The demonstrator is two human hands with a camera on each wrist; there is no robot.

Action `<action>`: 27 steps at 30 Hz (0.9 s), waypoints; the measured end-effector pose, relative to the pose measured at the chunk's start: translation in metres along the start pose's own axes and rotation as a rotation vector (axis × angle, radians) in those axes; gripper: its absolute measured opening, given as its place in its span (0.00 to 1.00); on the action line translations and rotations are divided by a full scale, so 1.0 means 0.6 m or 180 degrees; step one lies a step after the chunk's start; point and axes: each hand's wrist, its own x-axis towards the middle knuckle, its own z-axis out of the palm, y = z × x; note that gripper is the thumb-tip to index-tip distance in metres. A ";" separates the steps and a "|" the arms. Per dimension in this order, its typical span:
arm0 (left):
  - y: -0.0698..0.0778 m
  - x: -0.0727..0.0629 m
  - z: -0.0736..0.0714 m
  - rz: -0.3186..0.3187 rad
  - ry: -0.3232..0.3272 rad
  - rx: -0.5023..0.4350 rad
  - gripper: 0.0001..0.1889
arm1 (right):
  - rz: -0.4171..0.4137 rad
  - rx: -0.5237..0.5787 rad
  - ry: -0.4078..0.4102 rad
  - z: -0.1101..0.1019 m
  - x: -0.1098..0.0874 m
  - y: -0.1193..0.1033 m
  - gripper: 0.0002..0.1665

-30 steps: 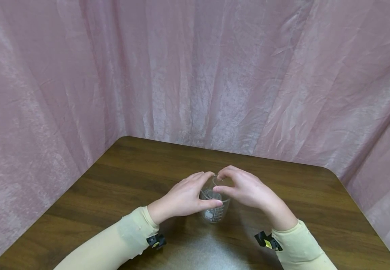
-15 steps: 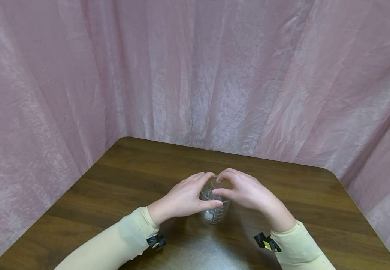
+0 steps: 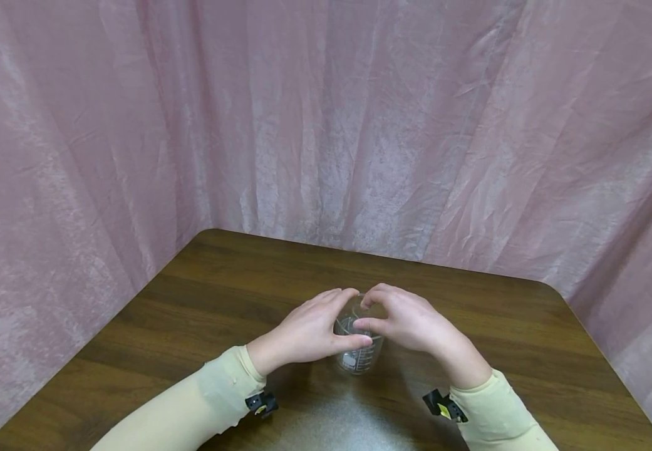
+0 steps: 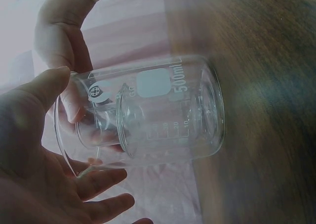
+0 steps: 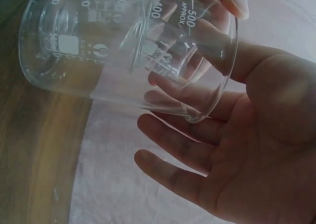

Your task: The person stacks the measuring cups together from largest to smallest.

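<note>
A large clear glass beaker (image 3: pixel 358 363), marked 500 ml in the left wrist view, stands upright on the table. My left hand (image 3: pixel 311 332) holds it near the rim, thumb on the near side and fingers round the far side. My right hand (image 3: pixel 413 319) reaches in over the rim from the right. Its thumb and forefinger pinch a small glass beaker (image 5: pixel 168 61) inside the large one, while the other fingers stay outside the wall. Deeper in the large beaker sits another graduated glass beaker (image 5: pixel 69 45). Overlapping glass blurs where one beaker ends and another begins.
The brown wooden table (image 3: pixel 235 269) has rounded far corners. Pink velvet curtains (image 3: pixel 326 125) hang behind it and along its sides. A small black wrist camera (image 3: pixel 262 404) sits at the left sleeve, and another black camera (image 3: pixel 444 406) at the right.
My right hand has sunk slightly and shifted a little left, its thumb and forefinger lower in the large beaker with the small beaker. My left hand has stayed in place.
</note>
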 end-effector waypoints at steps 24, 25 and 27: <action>0.002 -0.001 -0.003 -0.0044 -0.0024 -0.0024 0.42 | 0.0278 -0.0265 -0.0201 -0.006 0.013 -0.021 0.17; 0.002 -0.002 -0.003 -0.0053 -0.0028 -0.0021 0.43 | 0.0288 -0.0271 -0.0211 -0.006 0.014 -0.022 0.17; 0.002 -0.002 -0.003 -0.0069 -0.0036 -0.0016 0.43 | 0.0295 -0.0301 -0.0230 -0.006 0.015 -0.023 0.16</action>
